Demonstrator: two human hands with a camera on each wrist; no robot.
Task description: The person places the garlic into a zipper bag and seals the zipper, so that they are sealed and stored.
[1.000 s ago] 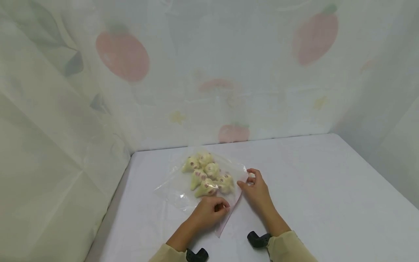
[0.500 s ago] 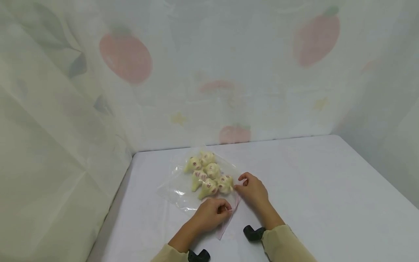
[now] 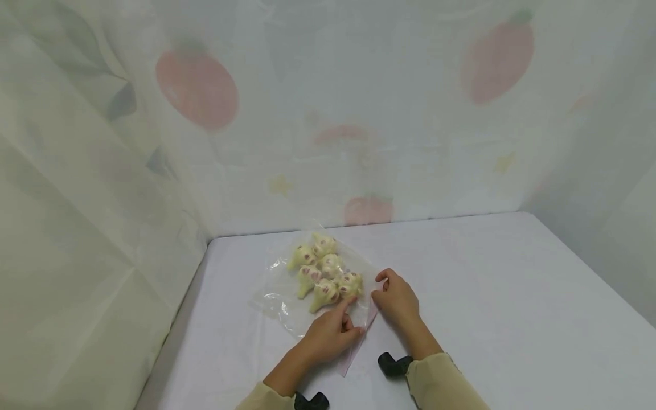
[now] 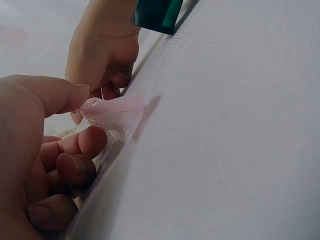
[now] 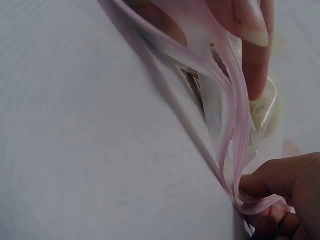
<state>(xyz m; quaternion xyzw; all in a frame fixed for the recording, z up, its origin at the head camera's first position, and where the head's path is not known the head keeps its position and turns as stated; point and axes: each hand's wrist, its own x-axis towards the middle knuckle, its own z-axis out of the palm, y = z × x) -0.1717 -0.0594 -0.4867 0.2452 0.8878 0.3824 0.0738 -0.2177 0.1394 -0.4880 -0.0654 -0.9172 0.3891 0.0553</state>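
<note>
A clear zip bag (image 3: 279, 293) with a pink zip edge lies on the table, several garlic bulbs (image 3: 330, 266) with purplish patches inside it. My left hand (image 3: 323, 337) holds the pink edge near its front end by the thumb, its index finger stretched over the bag towards the nearest bulb. Farther along that edge, my right hand (image 3: 398, 299) pinches the pink strip between thumb and fingers. In the right wrist view the pink zip strips (image 5: 235, 115) stand apart between the hands. The left wrist view shows the strip's end (image 4: 117, 107) beside my left thumb.
A white cloth covers the table (image 3: 487, 296). Fabric with printed fruit (image 3: 197, 90) hangs behind it, and pale fabric (image 3: 92, 256) stands along the left side. A black wrist device (image 3: 394, 364) sits at the right wrist, another (image 3: 311, 401) at the left.
My right hand has shifted slightly left and towards me along the pink edge. My left index finger has straightened forward over the bag, whose right side has drawn in a little.
</note>
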